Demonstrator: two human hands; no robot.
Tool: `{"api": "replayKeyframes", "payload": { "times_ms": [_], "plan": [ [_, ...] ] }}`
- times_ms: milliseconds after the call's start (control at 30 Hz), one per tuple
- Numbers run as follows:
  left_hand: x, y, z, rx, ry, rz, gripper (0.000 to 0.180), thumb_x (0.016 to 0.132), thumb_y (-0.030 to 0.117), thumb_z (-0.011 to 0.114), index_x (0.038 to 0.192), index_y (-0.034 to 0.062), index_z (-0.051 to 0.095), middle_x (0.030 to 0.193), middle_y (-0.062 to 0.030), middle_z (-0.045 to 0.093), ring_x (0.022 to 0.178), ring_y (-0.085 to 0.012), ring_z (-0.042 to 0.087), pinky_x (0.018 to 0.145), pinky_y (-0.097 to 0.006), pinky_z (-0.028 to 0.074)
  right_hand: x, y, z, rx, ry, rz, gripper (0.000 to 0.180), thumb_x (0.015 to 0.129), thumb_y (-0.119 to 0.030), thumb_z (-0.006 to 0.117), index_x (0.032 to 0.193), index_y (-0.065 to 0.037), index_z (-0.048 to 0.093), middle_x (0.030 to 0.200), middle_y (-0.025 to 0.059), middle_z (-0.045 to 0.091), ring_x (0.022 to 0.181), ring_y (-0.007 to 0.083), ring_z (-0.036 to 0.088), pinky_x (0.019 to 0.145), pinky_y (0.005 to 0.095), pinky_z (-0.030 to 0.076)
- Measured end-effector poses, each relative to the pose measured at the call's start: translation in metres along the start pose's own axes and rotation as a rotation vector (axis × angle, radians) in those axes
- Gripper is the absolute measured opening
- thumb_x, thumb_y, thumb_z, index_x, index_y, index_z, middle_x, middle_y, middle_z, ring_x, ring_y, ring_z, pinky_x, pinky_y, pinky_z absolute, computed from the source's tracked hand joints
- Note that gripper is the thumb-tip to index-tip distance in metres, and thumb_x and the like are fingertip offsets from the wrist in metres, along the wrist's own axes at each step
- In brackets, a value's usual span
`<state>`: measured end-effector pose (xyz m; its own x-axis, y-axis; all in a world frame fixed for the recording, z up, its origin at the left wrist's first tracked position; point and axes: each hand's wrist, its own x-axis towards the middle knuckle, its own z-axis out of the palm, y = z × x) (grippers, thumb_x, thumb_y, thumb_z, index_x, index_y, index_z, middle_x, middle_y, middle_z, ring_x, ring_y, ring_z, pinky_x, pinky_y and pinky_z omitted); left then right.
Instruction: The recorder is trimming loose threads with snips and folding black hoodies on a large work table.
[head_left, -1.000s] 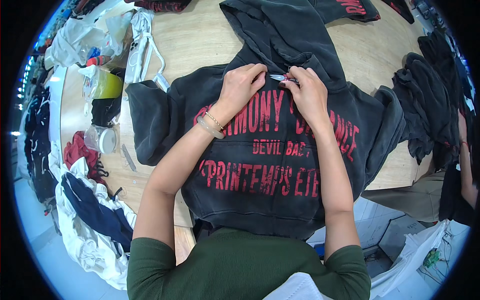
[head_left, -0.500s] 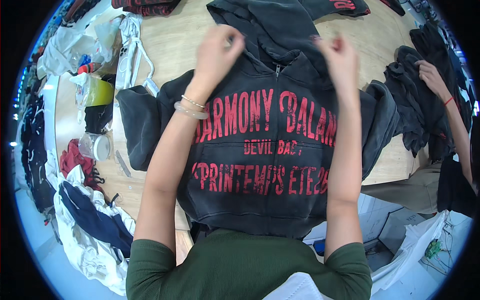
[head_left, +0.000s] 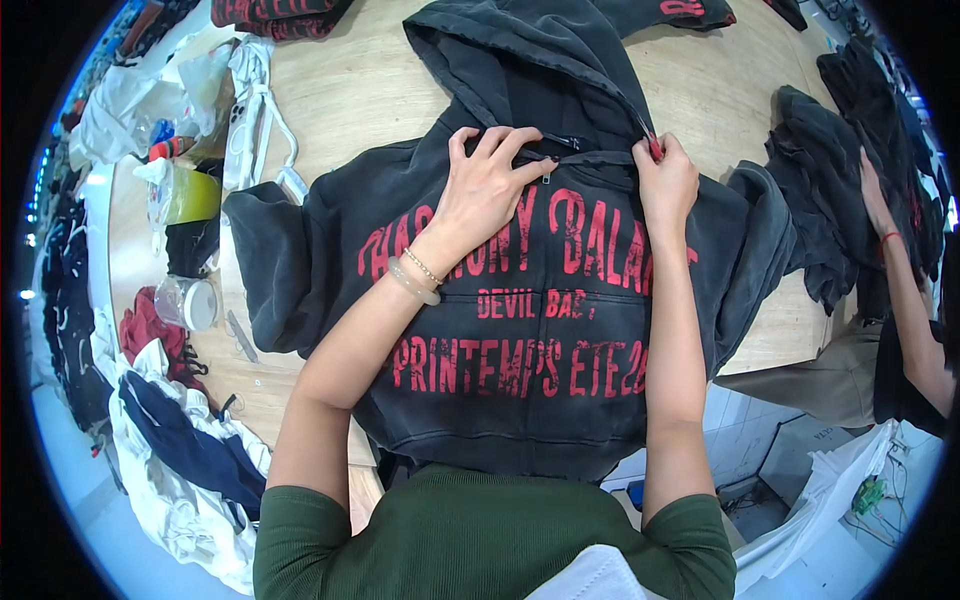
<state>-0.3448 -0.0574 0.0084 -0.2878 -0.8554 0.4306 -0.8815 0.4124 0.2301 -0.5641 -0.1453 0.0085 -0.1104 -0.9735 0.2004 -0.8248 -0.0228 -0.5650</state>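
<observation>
Wooden table (head_left: 350, 90): hands returned onto hoodie (head_left: 520, 330).

Likely a garment workshop: a wooden tabletop (head_left: 340, 90) strewn with dark hoodies (head_left: 520, 300), clothing heaps (head_left: 170, 450) alongside, a co-worker (head_left: 900, 300) sorting.

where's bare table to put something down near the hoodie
Bare wood shows left of the hood, between it and the white straps, and right of the hood toward the dark garment pile. The left edge is crowded: yellow-green cup, clear plastic cup, heaped clothes.

A pale wooden table (head_left: 360, 90) carries a dark hoodie (head_left: 520, 340).
</observation>
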Motion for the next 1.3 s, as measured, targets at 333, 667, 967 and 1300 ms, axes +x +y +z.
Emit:
{"api": "replayKeyframes", "payload": {
  "times_ms": [333,667,967,1300],
  "plan": [
    [0.012,0.012,0.009,-0.010,-0.137,-0.036,0.030,0.079,0.003,0.054,0.109,0.0051,0.053,0.112,-0.0071,0.058,0.114,-0.0206,0.052,0.102,-0.067,0.024,-0.001,0.004,0.003,0.046,-0.012,0.008,0.026,0.079,-0.028,0.064,0.076,-0.004,0.056,0.068,0.0196,0.063,0.071,0.0402,0.063,0.064,0.0456,0.048],
    [0.063,-0.002,0.024,0.009,-0.048,-0.033,0.027,0.078,0.004,0.058,0.103,0.0080,0.066,0.092,-0.0064,0.061,0.083,-0.0207,0.060,0.089,-0.039,0.043,-0.002,0.004,0.004,0.053,-0.001,-0.001,0.025,0.079,-0.026,0.065,0.079,-0.003,0.056,0.070,0.0195,0.064,0.072,0.0402,0.063,0.063,0.0452,0.048],
    [0.062,-0.005,0.034,0.226,-0.123,0.257,0.018,0.072,0.007,0.060,0.089,0.0045,0.063,0.089,-0.0053,0.057,0.087,-0.0193,0.058,0.070,-0.028,0.052,-0.005,0.004,0.003,0.036,0.015,-0.021,0.025,0.079,-0.027,0.065,0.079,-0.003,0.055,0.071,0.0193,0.064,0.072,0.0399,0.064,0.064,0.0451,0.048],
    [0.059,-0.031,0.043,-0.274,0.107,0.018,0.011,0.082,0.008,0.061,0.092,0.0030,0.064,0.082,-0.0105,0.063,0.078,-0.0273,0.064,0.069,-0.035,0.052,0.012,-0.014,-0.022,0.302,-0.120,-0.083,0.045,0.092,-0.047,0.053,0.096,-0.003,0.047,0.079,0.0198,0.061,0.075,0.0359,0.062,0.071,0.0409,0.046]
  ]
}}
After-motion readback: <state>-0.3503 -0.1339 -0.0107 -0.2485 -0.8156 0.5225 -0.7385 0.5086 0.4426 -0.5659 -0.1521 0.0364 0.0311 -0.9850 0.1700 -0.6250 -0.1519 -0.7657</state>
